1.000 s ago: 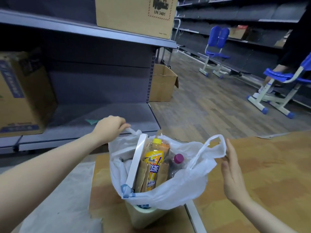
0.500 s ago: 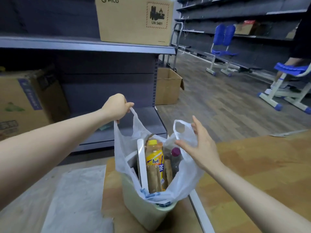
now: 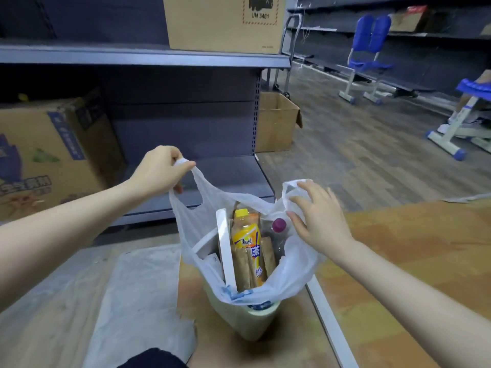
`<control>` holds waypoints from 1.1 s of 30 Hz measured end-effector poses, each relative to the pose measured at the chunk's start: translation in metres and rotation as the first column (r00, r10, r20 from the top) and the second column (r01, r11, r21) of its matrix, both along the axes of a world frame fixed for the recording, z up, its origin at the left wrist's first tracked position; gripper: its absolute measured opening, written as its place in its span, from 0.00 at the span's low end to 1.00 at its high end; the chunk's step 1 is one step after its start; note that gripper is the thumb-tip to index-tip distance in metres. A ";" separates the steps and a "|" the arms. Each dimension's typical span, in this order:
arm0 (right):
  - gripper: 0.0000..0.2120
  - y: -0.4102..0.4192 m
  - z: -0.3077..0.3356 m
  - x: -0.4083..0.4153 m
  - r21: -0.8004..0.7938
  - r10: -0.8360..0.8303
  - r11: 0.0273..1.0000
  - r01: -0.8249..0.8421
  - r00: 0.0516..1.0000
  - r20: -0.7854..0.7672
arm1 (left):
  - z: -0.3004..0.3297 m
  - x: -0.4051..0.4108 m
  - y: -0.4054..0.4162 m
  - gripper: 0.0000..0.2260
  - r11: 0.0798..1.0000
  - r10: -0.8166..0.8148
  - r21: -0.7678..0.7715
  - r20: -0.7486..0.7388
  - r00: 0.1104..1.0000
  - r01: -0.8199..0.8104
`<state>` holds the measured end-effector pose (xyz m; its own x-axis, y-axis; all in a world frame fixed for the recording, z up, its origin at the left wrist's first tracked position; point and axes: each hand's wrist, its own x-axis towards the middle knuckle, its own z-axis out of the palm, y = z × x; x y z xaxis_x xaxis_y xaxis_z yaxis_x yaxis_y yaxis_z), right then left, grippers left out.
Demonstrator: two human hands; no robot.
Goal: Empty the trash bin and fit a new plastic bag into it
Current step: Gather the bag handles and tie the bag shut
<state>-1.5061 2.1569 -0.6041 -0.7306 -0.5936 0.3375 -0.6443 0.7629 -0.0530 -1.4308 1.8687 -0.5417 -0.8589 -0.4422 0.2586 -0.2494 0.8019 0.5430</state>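
A pale green trash bin (image 3: 249, 322) stands on the floor, lined with a white plastic bag (image 3: 289, 272) full of rubbish. Inside the bag are a yellow drink bottle (image 3: 245, 232), a clear bottle with a purple cap (image 3: 279, 224), brown paper packets and a white flat piece (image 3: 225, 251). My left hand (image 3: 159, 171) grips the bag's left handle and holds it up taut. My right hand (image 3: 317, 216) lies on the right handle loop, fingers spread around the plastic, thumb under it.
A flat sheet of clear plastic (image 3: 138, 301) lies on the floor left of the bin. Grey shelving (image 3: 148, 55) with cardboard boxes stands behind. An open carton (image 3: 276, 123) sits on the floor past the shelf end. Blue chairs (image 3: 369, 57) stand at the far right.
My left hand has lifted the left handle higher, drawing the bag up from the bin. My right hand went from beside the bag onto the right handle loop.
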 end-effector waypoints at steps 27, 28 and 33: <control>0.16 0.002 0.002 0.067 0.247 0.635 0.771 -0.587 0.736 -0.235 | -0.068 0.086 0.025 0.13 0.460 -0.597 -0.832 -0.030 0.802 0.311; 0.18 0.005 0.004 0.067 0.280 0.635 0.768 -0.577 0.744 -0.210 | -0.065 0.086 0.024 0.11 0.477 -0.568 -0.826 -0.027 0.822 0.302; 0.08 0.009 0.017 0.055 0.247 0.572 0.820 -0.516 0.741 -0.351 | -0.060 0.086 0.010 0.08 0.504 -0.496 -0.826 -0.038 0.868 0.252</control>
